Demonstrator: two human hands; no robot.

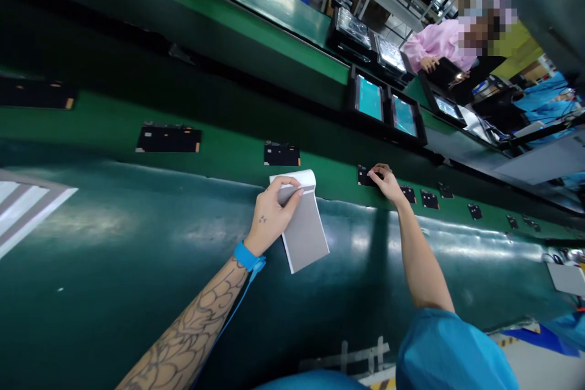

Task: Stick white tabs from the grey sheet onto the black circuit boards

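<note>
My left hand (270,214) has its thumb and fingers closed on a grey sheet with white edges (307,233). The sheet's top end curls over, showing its white back, and it looks like a sheet of adhesive strips. Over the green belt, my right hand (387,184) is pinched at a flat black panel (364,175) and covers its right part. Whether the fingertips grip the panel or some small piece on it, I cannot make out. A blue wrist strap (247,256) with a cord is round my left wrist.
Several similar black panels lie along the green belt (233,161), one (282,153) just left of centre. Black trays with screens (384,106) stand beyond. A striped grey-and-white sheet (27,207) lies at left on the green bench (150,268). A person in pink (441,46) works opposite.
</note>
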